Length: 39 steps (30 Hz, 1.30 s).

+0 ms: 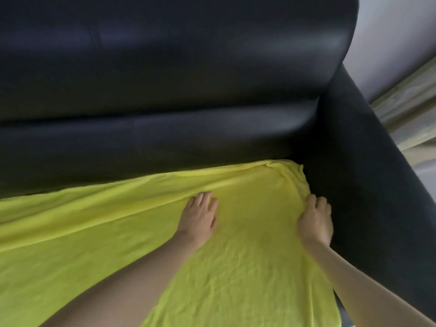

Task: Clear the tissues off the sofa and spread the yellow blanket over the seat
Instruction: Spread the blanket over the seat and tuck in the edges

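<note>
We see a black leather sofa (pixel 165 79) filling the far side, its armrest (pixel 368 185) running down the right. The yellow blanket (pixel 236 267) lies spread over the seat, reaching from the left edge to the armrest. Our left hand (pixel 199 219) rests flat on it, fingers straight. Our right hand (pixel 315 219) curls over the blanket's right edge beside the armrest, gripping the fabric.

Bare forearms, no sleeves; hands (pixel 257 218) ungloved, no rings, no watch.
</note>
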Motion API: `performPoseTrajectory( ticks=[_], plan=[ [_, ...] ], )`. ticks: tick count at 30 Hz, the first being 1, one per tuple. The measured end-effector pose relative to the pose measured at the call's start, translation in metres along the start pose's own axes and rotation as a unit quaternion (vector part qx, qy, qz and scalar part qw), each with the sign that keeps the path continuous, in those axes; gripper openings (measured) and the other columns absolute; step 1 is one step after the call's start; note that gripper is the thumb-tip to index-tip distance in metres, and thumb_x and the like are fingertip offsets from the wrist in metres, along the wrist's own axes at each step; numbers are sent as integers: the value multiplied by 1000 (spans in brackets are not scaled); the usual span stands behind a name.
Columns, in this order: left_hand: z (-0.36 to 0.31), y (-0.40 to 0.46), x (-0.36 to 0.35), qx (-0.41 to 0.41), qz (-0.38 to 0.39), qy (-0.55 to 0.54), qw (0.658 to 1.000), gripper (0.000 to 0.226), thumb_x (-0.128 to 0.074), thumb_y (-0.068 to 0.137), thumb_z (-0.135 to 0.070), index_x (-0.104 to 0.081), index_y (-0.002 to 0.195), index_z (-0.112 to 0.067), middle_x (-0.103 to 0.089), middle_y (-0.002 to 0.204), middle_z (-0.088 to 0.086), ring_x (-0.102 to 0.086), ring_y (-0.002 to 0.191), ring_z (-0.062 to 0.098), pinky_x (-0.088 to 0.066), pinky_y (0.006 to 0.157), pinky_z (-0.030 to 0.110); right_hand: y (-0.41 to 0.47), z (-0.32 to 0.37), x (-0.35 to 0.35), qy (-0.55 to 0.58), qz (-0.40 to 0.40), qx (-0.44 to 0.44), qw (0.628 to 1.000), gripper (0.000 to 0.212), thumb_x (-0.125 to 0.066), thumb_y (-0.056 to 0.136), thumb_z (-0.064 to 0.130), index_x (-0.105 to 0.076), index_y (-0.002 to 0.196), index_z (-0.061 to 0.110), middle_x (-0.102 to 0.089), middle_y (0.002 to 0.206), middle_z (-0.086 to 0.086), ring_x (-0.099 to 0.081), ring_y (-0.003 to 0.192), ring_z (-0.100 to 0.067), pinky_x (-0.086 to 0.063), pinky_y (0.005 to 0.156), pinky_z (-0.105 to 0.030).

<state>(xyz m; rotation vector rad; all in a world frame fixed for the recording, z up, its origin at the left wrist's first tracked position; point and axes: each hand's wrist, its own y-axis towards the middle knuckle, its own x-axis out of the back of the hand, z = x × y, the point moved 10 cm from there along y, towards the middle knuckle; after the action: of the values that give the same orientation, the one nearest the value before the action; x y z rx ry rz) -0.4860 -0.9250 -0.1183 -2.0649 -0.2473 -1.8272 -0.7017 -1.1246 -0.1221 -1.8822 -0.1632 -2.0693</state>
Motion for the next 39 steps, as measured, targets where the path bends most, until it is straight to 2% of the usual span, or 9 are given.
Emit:
performPoseTrajectory(
  ticks=[6, 9, 14, 17, 24, 29, 32, 36, 39],
  plan=[
    [-83, -44, -23, -108, 70, -18, 991, 54, -58, 84, -34, -51, 134, -14, -42, 146, 9, -44, 132, 26, -40, 105, 36, -55, -78, -38, 104, 149, -219, 959, 48, -53, 95, 30, -37, 136, 11, -49, 127, -18, -56, 107, -35, -54, 83, -46],
    [-109, -70, -39, -108, 111, -36, 987, 66, -75, 64, -44, -64, 124, -19, -54, 138, 6, -57, 122, 21, -51, 91, 32, -75, -80, -47, 190, 197, -212, 938, 44, -59, 92, 36, -44, 125, 12, -56, 117, -13, -60, 99, -30, -54, 84, -45],
    [-144, -87, -54, -92, 119, -49, 987, 67, -35, 99, -39, -3, 154, -19, 9, 161, 4, 5, 149, 20, -13, 119, 37, -96, -69, -53, 293, 275, -213, 891, 38, -65, 89, 38, -51, 112, 12, -56, 90, -8, -55, 73, -21, -49, 61, -33],
    [-156, -98, -55, -65, 162, -45, 984, 65, -33, 100, -39, -2, 154, -18, 13, 161, 4, 6, 148, 21, -13, 120, 37, -113, -64, -59, 419, 304, -278, 809, 22, -41, 103, 23, -55, 103, 7, -47, 63, -6, -42, 51, -16, -38, 44, -26],
    [-164, -99, -55, 19, 192, -62, 979, 62, -32, 101, -39, -6, 154, -17, 10, 161, 4, 3, 149, 21, -22, 117, 39, -135, -38, -64, 477, 440, -198, 735, 16, -48, 99, 14, -63, 102, 9, -61, 75, -6, -56, 61, -17, -49, 51, -25],
    [-169, -106, -59, 54, 202, -78, 975, 63, -33, 101, -38, -8, 154, -17, 10, 161, 4, 2, 149, 21, -24, 116, 39, -130, -37, -61, 443, 451, -151, 760, 23, -57, 95, 12, -62, 117, 11, -65, 119, -12, -59, 112, -26, -48, 99, -39],
    [-174, -109, -59, 65, 203, -89, 973, 64, -34, 100, -39, -8, 154, -17, 10, 161, 4, 3, 149, 21, -24, 116, 39, -122, -41, -53, 442, 428, -142, 776, 24, -51, 97, 9, -56, 120, 6, -63, 115, -14, -60, 108, -29, -50, 97, -42],
    [-184, -112, -62, 65, 218, -101, 968, 66, -40, 98, -39, -8, 154, -23, 14, 160, 5, 5, 149, 22, -24, 114, 40, -80, -78, 6, 250, 170, -118, 946, 22, -46, 96, 9, -49, 117, 1, -61, 99, -15, -59, 85, -29, -52, 76, -45],
    [-199, -113, -67, 38, 243, -94, 965, 66, -40, 97, -39, -8, 153, -28, 19, 159, 4, 9, 148, 23, -20, 116, 41, -61, -87, 60, 62, -3, -14, 998, 38, -40, 96, 3, -35, 133, 6, -60, 108, -16, -63, 84, -33, -46, 59, -37]
  ],
)
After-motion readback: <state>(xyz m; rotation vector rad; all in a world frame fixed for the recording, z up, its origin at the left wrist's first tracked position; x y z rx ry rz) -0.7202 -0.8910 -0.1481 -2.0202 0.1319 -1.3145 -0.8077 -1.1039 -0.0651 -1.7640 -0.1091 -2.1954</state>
